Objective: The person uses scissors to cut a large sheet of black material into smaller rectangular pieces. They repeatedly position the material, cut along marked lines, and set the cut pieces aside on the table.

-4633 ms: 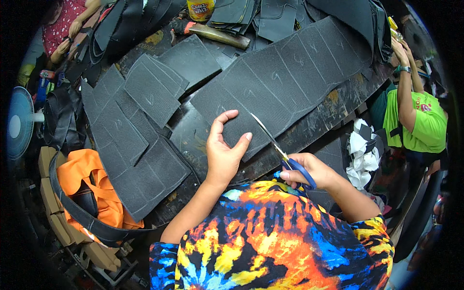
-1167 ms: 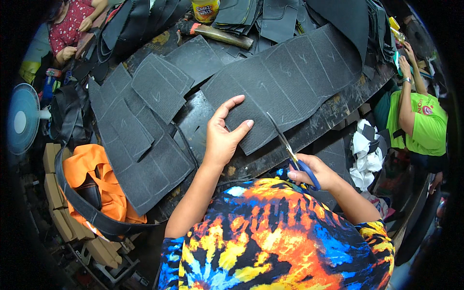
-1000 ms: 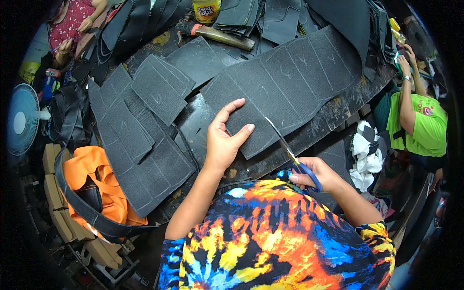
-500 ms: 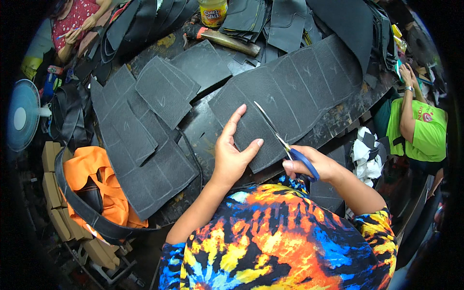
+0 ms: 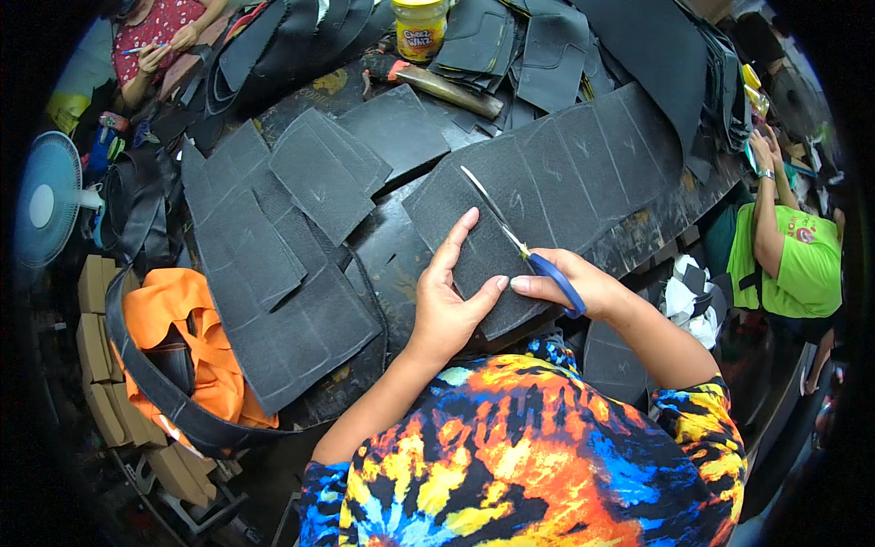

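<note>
From my end I see the left hand (image 5: 445, 310), thumb and forefinger spread, resting on the near end of the marked dark strip (image 5: 542, 190). Rightward, scissors (image 5: 523, 249) point across it, right hand (image 5: 583, 284) clamped on their handles; the strip extends beyond both hands, up-right along the worktop (image 5: 392, 273).

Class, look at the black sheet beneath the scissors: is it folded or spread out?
Spread out: the black sheet extends across the table, its row of pale lines showing.

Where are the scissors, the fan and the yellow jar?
Scissors (image 5: 525, 252): head view, at the pivot.
Fan (image 5: 42, 206): head view, on its pale hub.
Yellow jar (image 5: 421, 29): head view, middle of its side.
</note>
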`<action>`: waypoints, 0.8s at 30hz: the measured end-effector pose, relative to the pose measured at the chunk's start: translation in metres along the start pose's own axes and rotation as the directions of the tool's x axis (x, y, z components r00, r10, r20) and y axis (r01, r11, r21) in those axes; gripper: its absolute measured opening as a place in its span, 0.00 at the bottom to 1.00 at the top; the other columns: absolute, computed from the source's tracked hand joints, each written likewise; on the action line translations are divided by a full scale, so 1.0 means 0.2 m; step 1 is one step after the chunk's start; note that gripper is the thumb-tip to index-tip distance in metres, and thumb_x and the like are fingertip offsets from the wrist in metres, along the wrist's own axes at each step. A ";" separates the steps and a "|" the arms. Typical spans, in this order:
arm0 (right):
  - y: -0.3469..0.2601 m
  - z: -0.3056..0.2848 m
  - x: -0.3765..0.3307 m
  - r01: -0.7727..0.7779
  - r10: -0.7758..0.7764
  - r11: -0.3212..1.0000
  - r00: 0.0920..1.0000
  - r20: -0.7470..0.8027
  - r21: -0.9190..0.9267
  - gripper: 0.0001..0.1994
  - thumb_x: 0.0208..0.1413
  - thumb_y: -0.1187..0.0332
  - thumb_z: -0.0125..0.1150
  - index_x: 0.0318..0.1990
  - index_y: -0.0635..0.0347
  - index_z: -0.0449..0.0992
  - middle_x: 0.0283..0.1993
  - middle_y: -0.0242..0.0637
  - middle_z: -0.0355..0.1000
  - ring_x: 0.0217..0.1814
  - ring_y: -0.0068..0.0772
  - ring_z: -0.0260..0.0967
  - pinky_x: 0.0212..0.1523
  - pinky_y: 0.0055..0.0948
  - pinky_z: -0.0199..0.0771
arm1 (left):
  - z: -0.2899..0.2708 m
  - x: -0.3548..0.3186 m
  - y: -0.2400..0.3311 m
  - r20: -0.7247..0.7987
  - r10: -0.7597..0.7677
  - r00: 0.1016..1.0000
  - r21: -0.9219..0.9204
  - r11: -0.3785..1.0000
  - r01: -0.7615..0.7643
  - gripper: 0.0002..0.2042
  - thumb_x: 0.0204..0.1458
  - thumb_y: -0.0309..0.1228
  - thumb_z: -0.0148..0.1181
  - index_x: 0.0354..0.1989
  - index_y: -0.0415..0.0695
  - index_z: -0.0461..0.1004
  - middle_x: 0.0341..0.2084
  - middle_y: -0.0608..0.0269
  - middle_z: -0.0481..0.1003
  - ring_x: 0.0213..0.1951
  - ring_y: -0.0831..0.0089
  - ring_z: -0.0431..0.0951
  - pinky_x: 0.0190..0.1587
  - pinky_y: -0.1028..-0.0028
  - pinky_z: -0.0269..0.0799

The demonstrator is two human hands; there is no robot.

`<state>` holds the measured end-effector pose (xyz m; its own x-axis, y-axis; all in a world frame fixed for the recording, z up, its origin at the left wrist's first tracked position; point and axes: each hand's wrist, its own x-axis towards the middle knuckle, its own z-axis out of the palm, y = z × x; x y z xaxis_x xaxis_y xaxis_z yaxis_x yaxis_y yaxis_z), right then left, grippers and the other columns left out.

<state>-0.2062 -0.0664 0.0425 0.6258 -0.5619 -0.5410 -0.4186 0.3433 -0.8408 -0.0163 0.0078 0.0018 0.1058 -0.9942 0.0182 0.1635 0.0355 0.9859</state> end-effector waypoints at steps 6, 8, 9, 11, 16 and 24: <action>-0.03 0.02 0.02 -0.004 0.002 0.986 1.000 0.013 0.166 0.17 0.61 0.56 0.64 0.42 0.63 0.78 0.33 0.26 0.74 0.37 0.16 0.69 0.40 0.20 0.72 | 0.01 -0.01 0.02 -0.007 0.008 1.000 -0.008 1.000 -0.009 0.37 0.47 0.17 0.67 0.68 0.35 0.59 0.65 0.53 0.64 0.67 0.67 0.61 0.69 0.70 0.54; -0.05 -0.01 0.06 0.091 -0.091 0.994 0.996 -0.010 0.059 0.16 0.60 0.56 0.66 0.37 0.62 0.77 0.33 0.26 0.73 0.35 0.14 0.67 0.37 0.20 0.70 | 0.01 -0.04 0.03 0.021 0.003 1.000 -0.030 1.000 -0.003 0.37 0.48 0.17 0.67 0.68 0.34 0.59 0.65 0.53 0.64 0.67 0.67 0.61 0.69 0.70 0.53; -0.05 -0.02 0.07 0.066 -0.067 0.994 0.998 0.012 0.092 0.16 0.59 0.56 0.66 0.37 0.62 0.76 0.33 0.26 0.73 0.35 0.14 0.67 0.36 0.20 0.70 | 0.01 -0.04 0.02 0.023 -0.016 1.000 -0.040 0.999 0.017 0.37 0.48 0.17 0.66 0.69 0.35 0.58 0.65 0.53 0.64 0.67 0.67 0.61 0.69 0.70 0.54; -0.04 -0.03 0.09 0.075 -0.078 0.991 0.997 0.026 0.114 0.15 0.58 0.56 0.67 0.36 0.61 0.76 0.32 0.25 0.71 0.35 0.14 0.66 0.35 0.19 0.69 | 0.01 -0.04 0.01 0.032 -0.021 0.999 -0.065 0.998 0.023 0.36 0.50 0.18 0.65 0.70 0.35 0.56 0.66 0.52 0.62 0.67 0.68 0.61 0.68 0.70 0.55; -0.03 0.01 0.03 0.305 -0.277 0.935 0.947 -0.164 0.182 0.15 0.56 0.61 0.69 0.40 0.63 0.74 0.33 0.24 0.69 0.34 0.13 0.67 0.34 0.19 0.69 | 0.01 -0.07 0.07 -0.075 0.148 0.986 -0.124 0.980 -0.156 0.41 0.57 0.19 0.57 0.75 0.42 0.38 0.68 0.48 0.56 0.65 0.66 0.64 0.65 0.68 0.60; -0.16 -0.03 -0.02 0.272 -0.269 0.961 0.961 0.058 -0.048 0.20 0.48 0.68 0.73 0.47 0.63 0.75 0.36 0.24 0.73 0.37 0.14 0.66 0.39 0.19 0.69 | -0.16 -0.19 0.42 0.218 0.136 0.966 0.500 0.835 -0.231 0.22 0.48 0.27 0.70 0.53 0.40 0.73 0.35 0.56 0.81 0.34 0.71 0.83 0.39 0.73 0.77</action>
<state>-0.1993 -0.0785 0.0721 0.7523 -0.5890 -0.2953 -0.2640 0.1412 -0.9541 0.0255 0.0521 0.0789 -0.0894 -0.9780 0.1883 -0.3778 0.2082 0.9021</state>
